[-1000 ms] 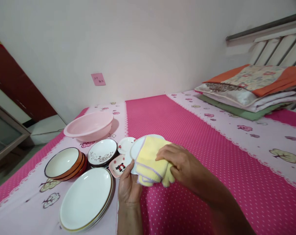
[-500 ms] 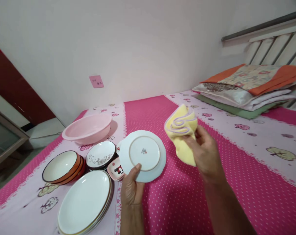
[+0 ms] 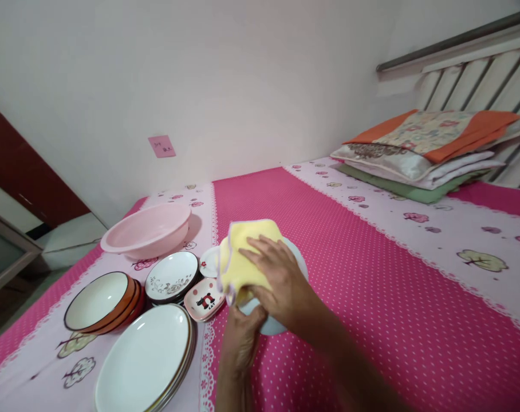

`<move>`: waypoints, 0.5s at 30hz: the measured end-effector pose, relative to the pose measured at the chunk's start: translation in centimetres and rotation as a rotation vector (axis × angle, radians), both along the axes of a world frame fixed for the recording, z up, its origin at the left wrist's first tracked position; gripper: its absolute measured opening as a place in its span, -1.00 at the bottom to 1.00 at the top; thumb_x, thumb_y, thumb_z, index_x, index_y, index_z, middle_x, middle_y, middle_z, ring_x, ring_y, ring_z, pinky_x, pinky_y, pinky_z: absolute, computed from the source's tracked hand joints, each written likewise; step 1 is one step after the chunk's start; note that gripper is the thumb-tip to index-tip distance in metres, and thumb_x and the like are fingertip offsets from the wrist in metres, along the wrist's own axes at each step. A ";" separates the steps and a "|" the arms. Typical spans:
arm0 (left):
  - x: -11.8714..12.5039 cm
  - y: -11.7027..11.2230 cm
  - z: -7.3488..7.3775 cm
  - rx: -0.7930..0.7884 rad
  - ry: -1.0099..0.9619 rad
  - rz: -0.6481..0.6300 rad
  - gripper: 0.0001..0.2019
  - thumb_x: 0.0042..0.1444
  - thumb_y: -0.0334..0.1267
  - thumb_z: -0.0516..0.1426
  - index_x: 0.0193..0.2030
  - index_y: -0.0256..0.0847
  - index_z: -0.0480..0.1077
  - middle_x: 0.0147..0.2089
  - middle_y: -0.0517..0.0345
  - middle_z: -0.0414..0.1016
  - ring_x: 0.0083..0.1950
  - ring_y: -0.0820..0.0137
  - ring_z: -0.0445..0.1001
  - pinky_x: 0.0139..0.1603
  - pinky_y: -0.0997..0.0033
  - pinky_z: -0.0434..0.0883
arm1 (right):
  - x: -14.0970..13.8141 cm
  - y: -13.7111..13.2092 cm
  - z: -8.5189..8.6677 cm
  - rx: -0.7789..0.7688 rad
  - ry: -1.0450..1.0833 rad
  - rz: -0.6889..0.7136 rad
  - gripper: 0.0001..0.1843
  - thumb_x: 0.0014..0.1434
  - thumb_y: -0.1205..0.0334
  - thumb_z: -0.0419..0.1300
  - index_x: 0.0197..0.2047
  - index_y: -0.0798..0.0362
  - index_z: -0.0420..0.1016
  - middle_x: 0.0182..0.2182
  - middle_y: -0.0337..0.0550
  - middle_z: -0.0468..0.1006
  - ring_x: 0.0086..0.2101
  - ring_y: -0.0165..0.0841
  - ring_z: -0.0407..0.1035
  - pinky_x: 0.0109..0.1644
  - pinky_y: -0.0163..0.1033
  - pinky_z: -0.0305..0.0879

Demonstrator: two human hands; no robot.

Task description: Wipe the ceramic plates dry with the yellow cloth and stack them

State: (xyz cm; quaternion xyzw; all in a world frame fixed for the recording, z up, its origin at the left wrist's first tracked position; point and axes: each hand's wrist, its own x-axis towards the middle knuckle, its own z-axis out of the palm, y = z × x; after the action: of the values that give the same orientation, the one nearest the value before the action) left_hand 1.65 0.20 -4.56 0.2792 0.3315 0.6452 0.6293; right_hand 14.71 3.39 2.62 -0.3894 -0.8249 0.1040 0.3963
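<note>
My left hand (image 3: 241, 335) grips the near edge of a white plate (image 3: 296, 254), its thumb on the upturned side. Over most of that plate lies a yellow cloth (image 3: 245, 252) with purple edging. My right hand (image 3: 275, 274) presses the cloth against the plate, fingers bent over it. Only the plate's right and lower rim shows; the rest is hidden. Just left of my hands sit a small cat-print dish (image 3: 204, 299) and a small white dish with a red flower (image 3: 209, 263), partly covered by the cloth.
At the left are stacked large white plates (image 3: 146, 357), orange-brown bowls (image 3: 99, 300), dark-rimmed flowered plates (image 3: 173, 276) and a pink basin (image 3: 148, 229). Folded bedding and cushions (image 3: 427, 143) lie at the back right. A pink note (image 3: 161, 146) is on the wall above the pink patterned cloth (image 3: 346, 263).
My right hand has brought the yellow cloth left and down onto the plate, covering its middle. The left hand still holds the plate. The view has shifted slightly.
</note>
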 end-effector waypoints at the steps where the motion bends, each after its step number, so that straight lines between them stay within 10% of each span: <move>1: 0.1 0.0 0.2 -0.003 0.029 -0.029 -0.30 -0.05 -0.47 0.43 0.28 -0.11 0.48 0.06 0.00 0.70 0.08 0.09 0.66 0.14 0.17 0.56 | 0.6 0.6 -0.2 0.001 0.042 -0.050 -0.42 0.35 0.23 0.17 0.42 0.02 0.30 0.44 0.02 0.27 0.45 -0.06 0.00 0.53 0.26 -0.12; 15: -0.3 0.4 1.8 -0.071 -0.280 0.308 -0.21 0.10 -0.55 0.31 0.44 0.07 0.31 0.15 0.11 0.67 0.20 0.16 0.61 0.39 0.04 0.39 | 3.8 2.7 -1.2 -0.471 0.315 -0.085 -0.61 0.48 0.04 -0.05 0.05 0.11 0.47 -0.06 0.06 0.61 -0.07 -0.14 0.50 0.06 0.00 0.38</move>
State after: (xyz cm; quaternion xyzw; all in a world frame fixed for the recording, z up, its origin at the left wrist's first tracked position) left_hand 1.38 0.55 -2.72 0.1106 0.3020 0.7542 0.5725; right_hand 18.54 6.11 1.46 -0.4841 -0.6892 0.3351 0.4223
